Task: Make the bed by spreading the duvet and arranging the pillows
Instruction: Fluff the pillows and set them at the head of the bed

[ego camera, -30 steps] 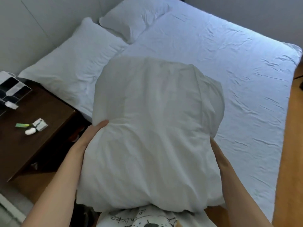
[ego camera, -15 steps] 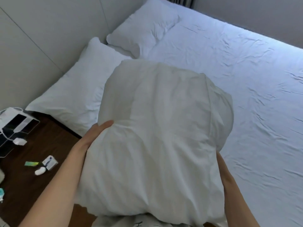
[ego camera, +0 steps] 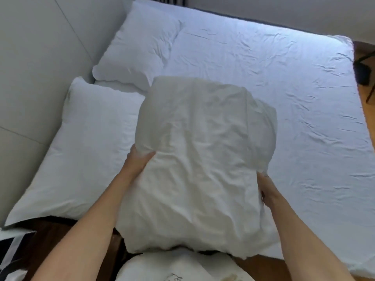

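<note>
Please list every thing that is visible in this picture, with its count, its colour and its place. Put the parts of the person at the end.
held pillow: 1, white, between both hands, above the bed's near edge
pillows: 2, white, flat at the head of the bed, along the headboard
sheet: 1, white, wrinkled, covering the mattress
headboard: 1, light grey, left of the bed
nightstand: 1, dark brown, lower left, beside the bed
floor: wooden, light brown, right edge
dark object: 1, black, on the floor at the right, unclear what it is
shirt: 1, white with print, bottom centre
left hand: 1, grips the held pillow's left side
right hand: 1, holds its right side
</note>
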The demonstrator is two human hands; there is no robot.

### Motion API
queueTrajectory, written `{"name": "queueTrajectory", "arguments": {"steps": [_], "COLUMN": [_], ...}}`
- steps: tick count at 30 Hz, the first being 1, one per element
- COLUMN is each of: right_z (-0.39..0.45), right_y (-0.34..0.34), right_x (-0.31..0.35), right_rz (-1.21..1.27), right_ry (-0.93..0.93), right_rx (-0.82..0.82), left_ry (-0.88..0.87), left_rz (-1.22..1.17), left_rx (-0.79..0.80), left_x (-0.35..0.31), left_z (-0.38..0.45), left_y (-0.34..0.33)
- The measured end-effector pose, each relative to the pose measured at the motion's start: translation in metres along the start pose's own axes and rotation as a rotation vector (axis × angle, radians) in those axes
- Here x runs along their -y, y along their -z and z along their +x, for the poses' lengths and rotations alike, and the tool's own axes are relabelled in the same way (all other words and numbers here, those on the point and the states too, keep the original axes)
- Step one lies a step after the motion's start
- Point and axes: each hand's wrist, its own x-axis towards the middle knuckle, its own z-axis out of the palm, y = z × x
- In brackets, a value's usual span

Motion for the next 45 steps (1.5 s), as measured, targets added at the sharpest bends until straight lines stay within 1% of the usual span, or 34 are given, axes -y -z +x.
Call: {"name": "queueTrajectory", "arguments": {"steps": [2,3,5,7,8,9,12,13,15,16,18,20,23,27,30,32,34,37,40,42,45], "right_z": [0.002,0.002,-0.001,-0.005,-0.004,-0.006,-0.002,0.000,0.006,0.009,0.014,0.022,0.037,0.057,0.074,0.087,0.103,0.134,0.162,0.173,0.186], "right_y": [-0.029,-0.048,-0.089,-0.120,-0.130,-0.140,-0.161,-0.168,-0.184,-0.194,-0.220,-0.254,-0.322,-0.428,-0.495,-0.534,-0.568,-0.609,-0.638,-0.655,-0.670], "right_x": [-0.002,-0.003,-0.007,-0.012,-0.016,-0.016,-0.015,-0.014,-0.011,-0.009,-0.002,0.007,0.017,0.026,0.022,0.014,0.004,-0.019,-0.053,-0.067,-0.071], "right_rz": [-0.048,-0.075,-0.139,-0.341,-0.461,-0.560,-0.732,-0.783,-0.854,-0.879,-0.919,-0.962,-1.035,-1.053,-0.985,-0.926,-0.806,-0.640,-0.535,-0.502,-0.499], "right_ry": [-0.046,-0.061,-0.038,0.003,0.029,0.052,0.153,0.173,0.184,0.206,0.316,0.439,0.594,0.684,0.659,0.599,0.450,0.200,0.047,0.034,0.063], "right_rx": [-0.209,-0.277,-0.303,-0.247,-0.224,-0.212,-0.202,-0.191,-0.170,-0.163,-0.151,-0.124,-0.023,0.127,0.203,0.244,0.257,0.198,0.189,0.172,0.136], "left_ry": [-0.025,-0.040,-0.131,-0.271,-0.312,-0.328,-0.350,-0.377,-0.463,-0.473,-0.465,-0.423,-0.356,-0.256,-0.131,-0.017,0.101,0.187,0.273,0.302,0.304], "left_rz": [0.359,0.543,0.740,0.802,0.809,0.802,0.723,0.690,0.631,0.595,0.587,0.578,0.603,0.598,0.565,0.484,0.387,0.372,0.274,0.207,0.169], "left_rx": [0.184,0.284,0.394,0.391,0.373,0.380,0.414,0.396,0.300,0.268,0.256,0.191,0.092,-0.064,-0.142,-0.175,-0.191,-0.169,-0.186,-0.213,-0.227], "left_x": [0.009,0.015,0.029,0.041,0.049,0.053,0.057,0.060,0.067,0.072,0.080,0.090,0.108,0.143,0.178,0.202,0.229,0.271,0.305,0.316,0.322], "left_z": [0.016,0.017,0.005,-0.002,0.002,0.005,0.012,0.013,0.020,0.027,0.045,0.065,0.100,0.158,0.203,0.234,0.268,0.311,0.343,0.360,0.378], "left_y": [-0.014,-0.027,-0.048,-0.062,-0.067,-0.067,-0.062,-0.059,-0.050,-0.044,-0.023,0.002,0.052,0.119,0.160,0.184,0.205,0.224,0.230,0.231,0.230]}}
